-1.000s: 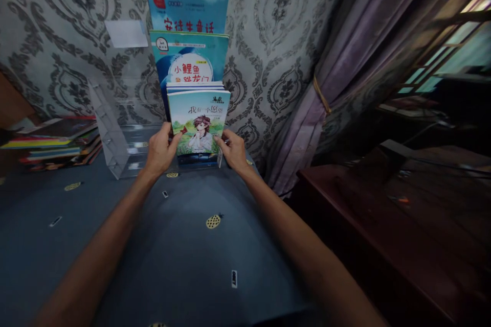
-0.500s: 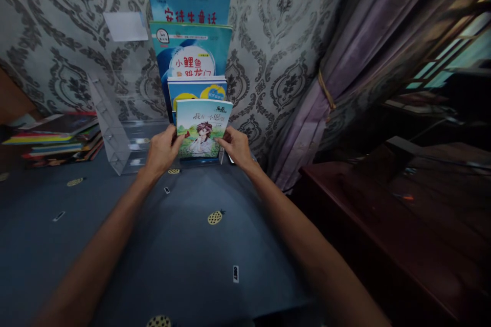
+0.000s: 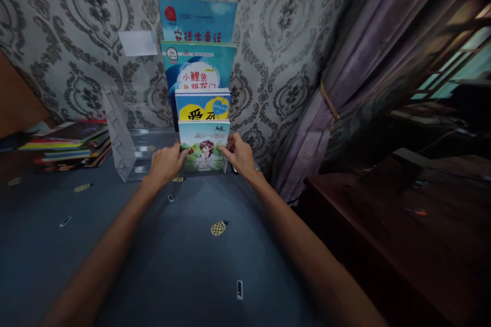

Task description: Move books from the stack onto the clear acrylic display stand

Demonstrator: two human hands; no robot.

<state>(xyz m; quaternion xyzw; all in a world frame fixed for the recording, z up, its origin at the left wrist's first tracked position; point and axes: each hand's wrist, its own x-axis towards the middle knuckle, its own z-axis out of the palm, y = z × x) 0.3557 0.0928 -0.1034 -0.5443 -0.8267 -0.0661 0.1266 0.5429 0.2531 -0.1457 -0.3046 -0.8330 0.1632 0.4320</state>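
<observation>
A small book [image 3: 203,148] with a pale green cover and a drawn figure stands upright in the lowest, front step of a clear tiered rack [image 3: 119,138]. My left hand [image 3: 166,163] grips its left edge, thumb on the cover. On the right edge, my right hand [image 3: 240,153] holds it the same way. Behind it, in rising steps, stand a blue and yellow book [image 3: 202,104], a teal book with a white circle [image 3: 199,69] and a tall blue book [image 3: 197,18]. The fingers behind the small book are partly hidden.
Left of the rack lies a stack of books [image 3: 72,145]. The rack's left columns show bare plastic, with a white card [image 3: 138,43] at the top. A dark blue cloth with pineapples covers the table [image 3: 184,265]. A tied curtain [image 3: 307,127] and a dark red desk [image 3: 345,199] are at right.
The small book has moved down into the front step with both hands on it, uncovering more of the blue and yellow book behind. The camera view has shifted slightly.
</observation>
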